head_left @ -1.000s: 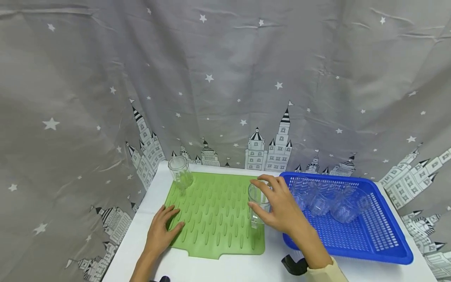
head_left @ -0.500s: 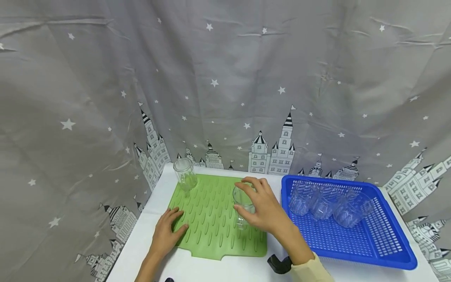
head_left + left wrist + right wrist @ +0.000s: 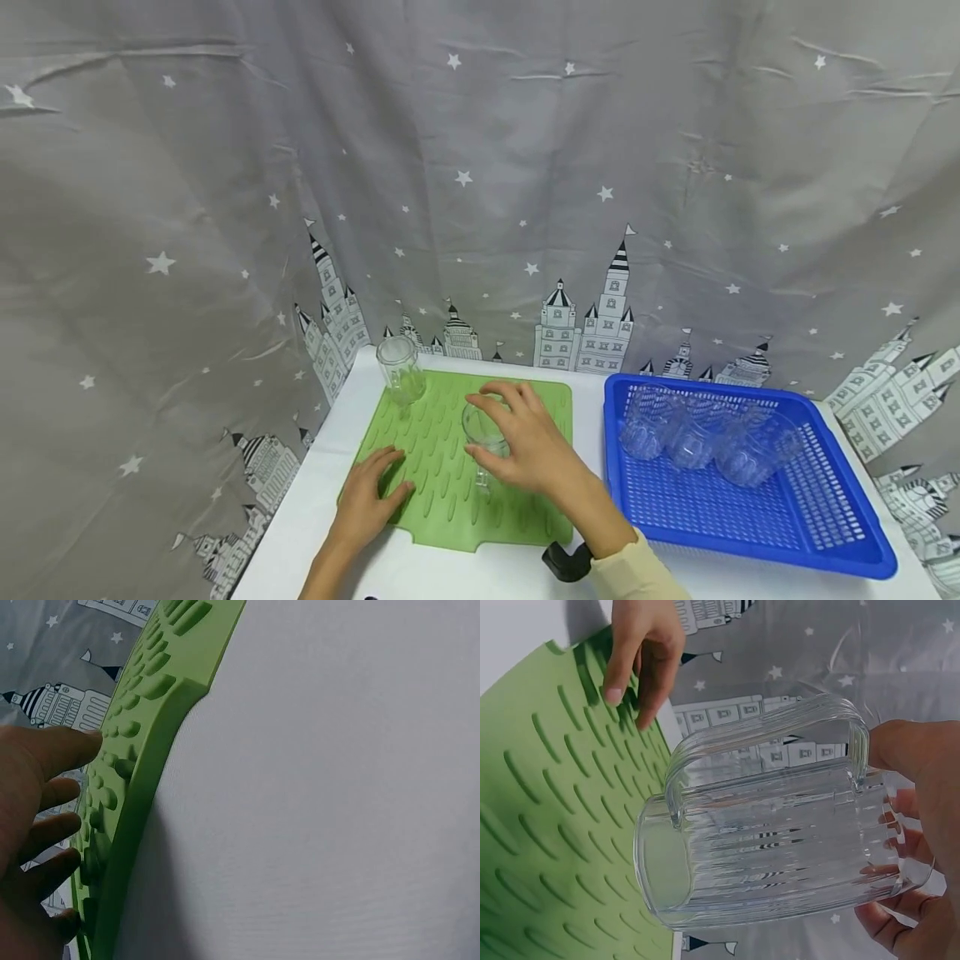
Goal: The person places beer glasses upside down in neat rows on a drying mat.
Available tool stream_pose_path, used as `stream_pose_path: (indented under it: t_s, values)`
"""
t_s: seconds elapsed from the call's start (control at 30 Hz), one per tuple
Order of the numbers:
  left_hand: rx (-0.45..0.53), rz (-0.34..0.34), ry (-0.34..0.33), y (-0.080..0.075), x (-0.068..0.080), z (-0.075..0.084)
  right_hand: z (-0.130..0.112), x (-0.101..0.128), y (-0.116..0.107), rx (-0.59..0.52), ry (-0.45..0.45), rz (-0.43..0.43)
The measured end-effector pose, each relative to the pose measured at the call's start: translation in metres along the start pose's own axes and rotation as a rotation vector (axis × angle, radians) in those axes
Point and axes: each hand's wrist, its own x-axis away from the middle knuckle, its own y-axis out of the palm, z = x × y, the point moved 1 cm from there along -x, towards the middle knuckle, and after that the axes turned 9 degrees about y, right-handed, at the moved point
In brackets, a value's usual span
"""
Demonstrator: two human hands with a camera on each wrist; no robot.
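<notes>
At the lower centre of the head view, the left hand (image 3: 367, 500) lies flat with fingers spread and relaxed on the near left corner of a ribbed green drying mat (image 3: 450, 508), pressing it to the white counter (image 3: 495, 575). Just right of it, the right hand (image 3: 528, 446) has its fingers curled around the rim end of a clear ribbed glass mug (image 3: 480, 429), which it holds over the middle of the mat; the right wrist view shows the mug's handle (image 3: 772, 739) and its base clear of the surface. A second clear glass (image 3: 399, 370) stands at the mat's far left corner. At right, a blue basket (image 3: 825, 525) holds more clear glasses (image 3: 697, 433). Behind hangs a grey star-and-castle curtain (image 3: 480, 167).
</notes>
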Motion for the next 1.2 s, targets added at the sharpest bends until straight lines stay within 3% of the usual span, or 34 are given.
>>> stream_pose_path:
  t_s: [0.17, 0.27, 0.5, 0.73, 1.03, 1.2]
  values:
    - [0.031, 0.008, 0.022, -0.002, 0.002, 0.010, -0.003, 0.000, 0.006, -0.004, -0.007, -0.015]
    - [0.102, -0.016, 0.023, 0.002, 0.002, 0.018, -0.005, -0.001, 0.009, -0.004, -0.009, -0.030]
    - [0.437, -0.113, -0.005, 0.013, -0.001, 0.042, -0.009, 0.001, 0.017, -0.003, -0.021, -0.063]
    - [0.719, -0.276, -0.023, 0.022, -0.016, 0.055, -0.012, 0.001, 0.020, 0.015, -0.054, -0.051]
    - [0.753, -0.381, 0.009, 0.029, -0.031, 0.058, -0.016, 0.003, 0.016, -0.035, -0.054, -0.090]
    - [0.787, -0.397, 0.034, 0.030, -0.033, 0.062, -0.016, 0.003, 0.013, -0.041, -0.066, -0.081]
